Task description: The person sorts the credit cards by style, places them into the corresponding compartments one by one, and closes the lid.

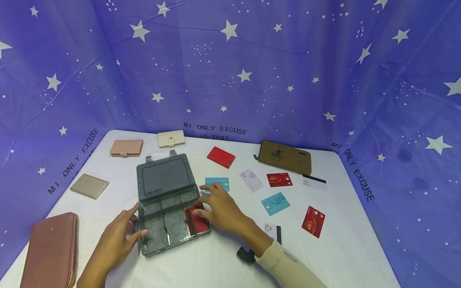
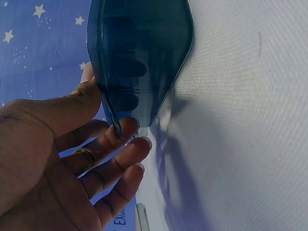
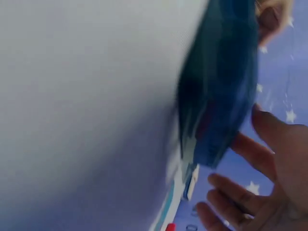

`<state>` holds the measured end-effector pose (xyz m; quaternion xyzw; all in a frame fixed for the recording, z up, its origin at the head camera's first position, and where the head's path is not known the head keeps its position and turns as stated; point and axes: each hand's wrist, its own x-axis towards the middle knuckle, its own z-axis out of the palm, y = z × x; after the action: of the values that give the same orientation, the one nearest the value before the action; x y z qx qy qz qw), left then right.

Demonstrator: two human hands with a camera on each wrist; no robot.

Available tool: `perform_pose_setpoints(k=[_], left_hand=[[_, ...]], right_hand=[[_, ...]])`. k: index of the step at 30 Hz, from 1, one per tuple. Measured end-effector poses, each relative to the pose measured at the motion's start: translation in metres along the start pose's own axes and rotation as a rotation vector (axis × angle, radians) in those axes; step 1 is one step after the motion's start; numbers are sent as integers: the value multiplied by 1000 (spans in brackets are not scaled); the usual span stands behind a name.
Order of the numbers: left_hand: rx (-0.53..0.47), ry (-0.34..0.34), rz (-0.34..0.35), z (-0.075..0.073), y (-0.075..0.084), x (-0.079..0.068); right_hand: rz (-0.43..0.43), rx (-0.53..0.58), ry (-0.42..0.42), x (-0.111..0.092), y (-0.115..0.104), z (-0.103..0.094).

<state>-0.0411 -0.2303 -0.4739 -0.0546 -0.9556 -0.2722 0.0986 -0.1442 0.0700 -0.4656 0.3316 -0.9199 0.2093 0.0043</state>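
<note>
Grey box (image 1: 167,176): left of centre, lid open to the far side; a red holder (image 1: 201,226) lies in its near right compartment.
Left hand (image 1: 120,236): pinches the box's left wall.
Right hand (image 1: 219,206): fingers spread loosely over the box's right edge; whether the thumb touches the red holder is hard to tell.
In the way: right hand partly covers a teal card (image 1: 220,182); forearm crosses a striped card (image 1: 271,230).
Far right: brown pouch (image 1: 284,157).
Near left: maroon wallet (image 1: 50,250).
</note>
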Motion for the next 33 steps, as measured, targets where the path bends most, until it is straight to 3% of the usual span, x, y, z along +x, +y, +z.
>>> perform_pose_setpoints(k=[6, 9, 14, 20, 26, 29, 33], left_hand=[[-3, -2, -5, 0, 0, -1], [-4, -4, -11, -1, 0, -1], [-14, -18, -16, -1, -1, -1], [-22, -15, -8, 1, -1, -1], [-17, -8, -6, 1, 0, -1], [-19, -30, -21, -1, 0, 0], [-20, -35, -20, -1, 1, 1]], right_hand=[[80, 157, 84, 20, 27, -10], [155, 126, 75, 31, 41, -11], [275, 46, -10, 43, 53, -9], [333, 8, -43, 46, 55, -10], [250, 77, 68, 41, 50, -23], [147, 127, 144, 38, 43, -32], [-4, 254, 181, 33, 29, -39]])
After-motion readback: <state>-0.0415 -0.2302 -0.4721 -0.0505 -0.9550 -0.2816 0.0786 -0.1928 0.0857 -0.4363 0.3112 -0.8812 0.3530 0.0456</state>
